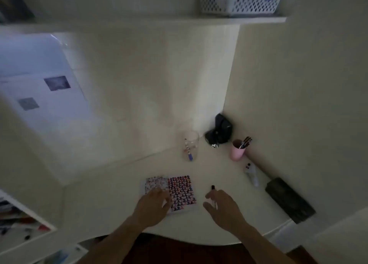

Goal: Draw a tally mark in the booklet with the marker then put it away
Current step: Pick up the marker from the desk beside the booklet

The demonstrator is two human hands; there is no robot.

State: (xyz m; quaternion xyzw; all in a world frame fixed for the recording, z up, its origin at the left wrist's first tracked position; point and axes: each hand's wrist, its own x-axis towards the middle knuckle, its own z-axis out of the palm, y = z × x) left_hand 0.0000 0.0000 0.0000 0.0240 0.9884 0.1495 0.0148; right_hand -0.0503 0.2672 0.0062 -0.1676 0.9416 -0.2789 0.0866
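Forearms: two bare forearms enter from the lower edge of the frame and reach up over the curved near edge of the pale cream worktop (123, 176).
Left hand: left hand (154, 204) lies palm down on the lower left part of the small booklet with a red, white and dark patterned cover (180, 192); its fingers are spread and flat, pressing rather than gripping.
Right hand: right hand (223, 206) is at lower centre-right, just beside the booklet; its fingers are curled loosely around the slim marker with a black cap (213, 192), whose cap end projects toward the top of the frame. Whether the marker is lifted or lies on the worktop cannot be told.
Booklet state: appears closed, with only patterned cover showing; no open page or tally mark is visible.
Storage candidates: clear glass jar holding one pen (191, 148) at centre, and pink plastic cup of pens (238, 150) to its right, both well apart from the hands. Which of them receives the marker cannot be told.
Other items: black bundled object (219, 132) in the corner; dark flat rectangular block (289, 200) at right; white perforated basket (239, 1) on the upper shelf.
Progress: early, by judgement. Marker is in hand and booklet is steadied; uncapping, opening, marking and putting away all appear to remain.
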